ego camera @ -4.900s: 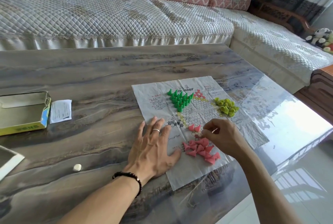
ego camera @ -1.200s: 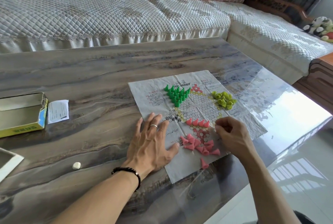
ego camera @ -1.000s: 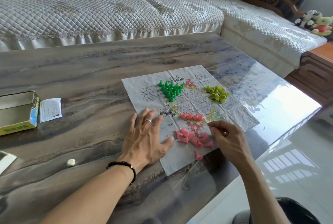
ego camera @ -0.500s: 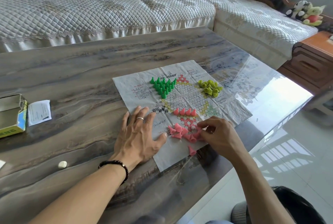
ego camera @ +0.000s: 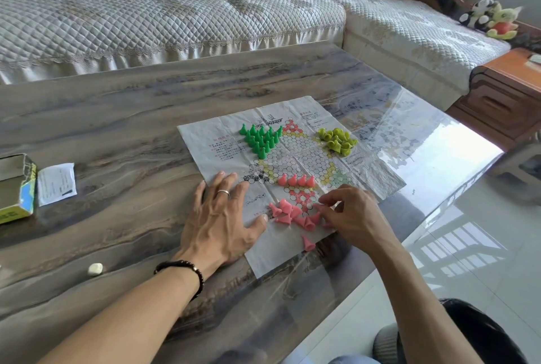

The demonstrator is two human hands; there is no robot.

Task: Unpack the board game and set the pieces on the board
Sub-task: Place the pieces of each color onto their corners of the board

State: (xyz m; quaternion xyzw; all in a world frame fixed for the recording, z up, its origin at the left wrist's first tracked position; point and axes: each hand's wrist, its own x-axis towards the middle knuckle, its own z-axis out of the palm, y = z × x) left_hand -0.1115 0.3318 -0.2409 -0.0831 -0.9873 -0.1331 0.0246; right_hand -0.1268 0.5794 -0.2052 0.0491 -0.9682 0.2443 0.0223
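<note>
Box (ego camera: 16, 188) lies open left; left hand (ego camera: 219, 217) flat on board (ego camera: 210, 144), right hand's (ego camera: 351, 214) grip pinches pink piece (ego camera: 320, 208).

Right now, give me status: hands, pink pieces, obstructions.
Left hand flat, pinning paper board. Right hand, fingers curled at loose pink pieces. Four pink pieces set in row. Nothing in the way.
</note>
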